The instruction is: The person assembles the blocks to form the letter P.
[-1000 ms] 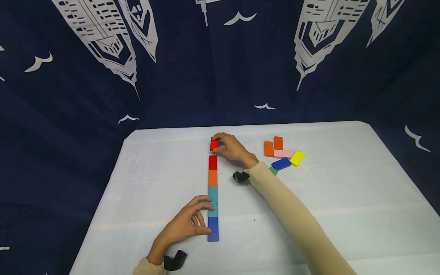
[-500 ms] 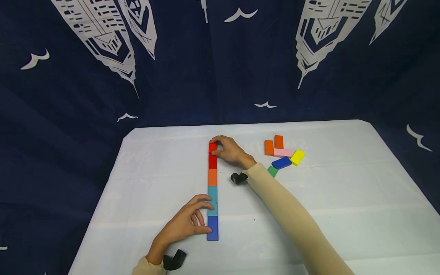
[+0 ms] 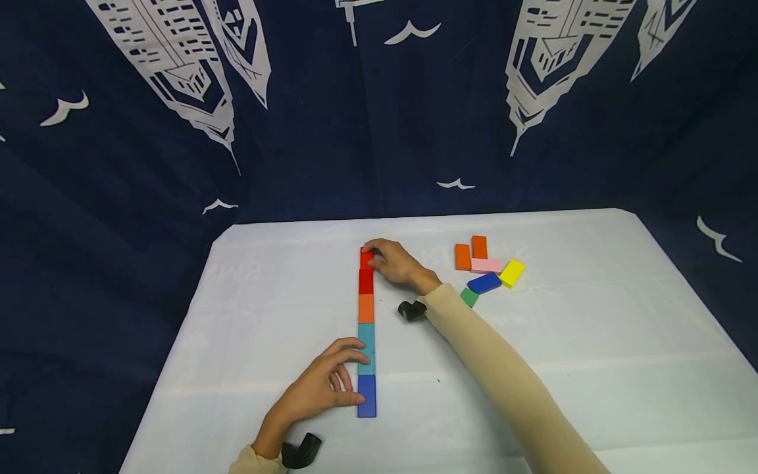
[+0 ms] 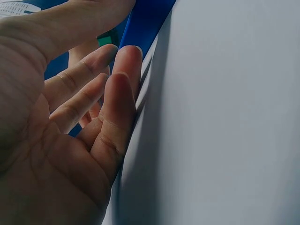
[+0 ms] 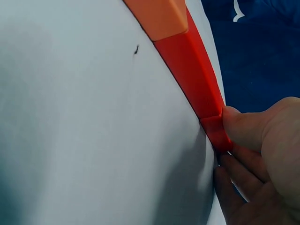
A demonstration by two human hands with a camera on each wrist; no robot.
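Red, the end block (image 3: pixel 365 257) is pinched by the outstretched right hand (image 3: pixel 398 263) at the far tip of a block row (image 3: pixel 366 332), whose long axis points away from the person. The left hand (image 3: pixel 317 382), fingers apart, rests at the near half; only the left wrist view shows its palm.

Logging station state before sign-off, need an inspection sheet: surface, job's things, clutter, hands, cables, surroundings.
Surface: white tabletop.
Job's things: block row, far to near red, red, orange, teal, blue; right of it, loose blocks: two orange, one pink, yellow, blue and green.
Clutter: small dark speck.
Hands: left hand touches the row's teal and blue parts; right hand pinches the far red block.
Cables: nothing seen.
Surroundings: dark blue cloth with white print; black wrist devices.
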